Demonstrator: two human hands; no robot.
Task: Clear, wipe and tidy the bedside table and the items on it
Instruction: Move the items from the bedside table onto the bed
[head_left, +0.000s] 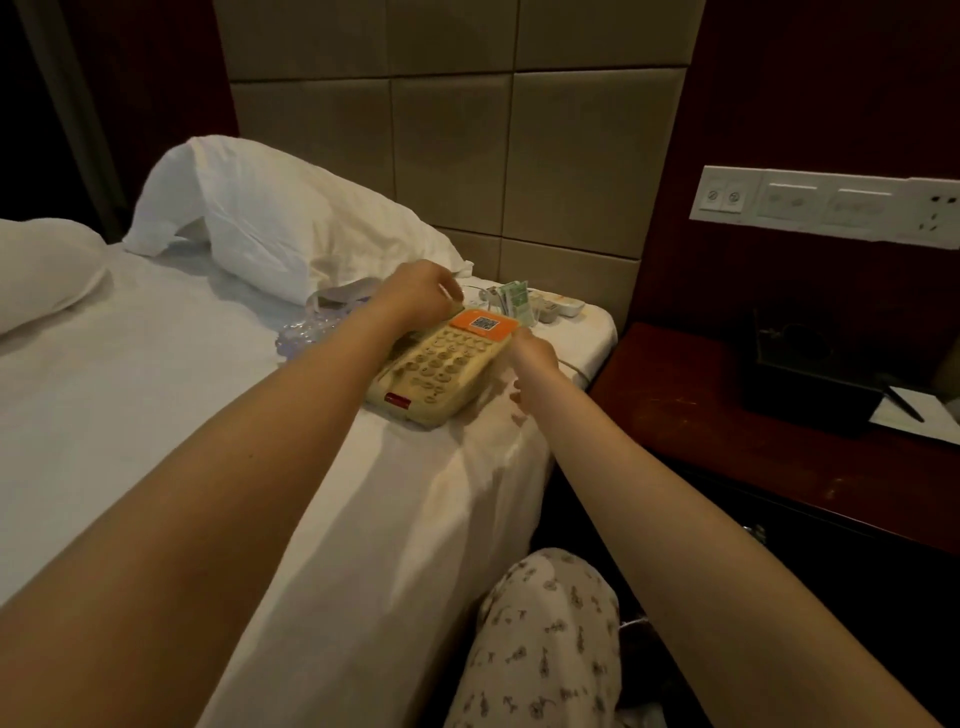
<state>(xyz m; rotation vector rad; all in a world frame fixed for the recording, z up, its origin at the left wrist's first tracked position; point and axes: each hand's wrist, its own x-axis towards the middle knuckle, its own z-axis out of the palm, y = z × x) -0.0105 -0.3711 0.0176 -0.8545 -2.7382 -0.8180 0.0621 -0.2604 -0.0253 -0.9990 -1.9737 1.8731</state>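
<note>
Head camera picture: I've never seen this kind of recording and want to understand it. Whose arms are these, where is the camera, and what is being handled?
No machine here: a person wears one wide-angle camera on the head, looking down at their own bare arms. The left hand curls over the far end of a cream push-button telephone with an orange sticker, which lies on the white bed sheet; the right hand is at its right edge. Whether either grips it is hidden. Behind it lie green-and-white packets. To the right stands the dark red wooden bedside table with a black box and a white notepad.
</note>
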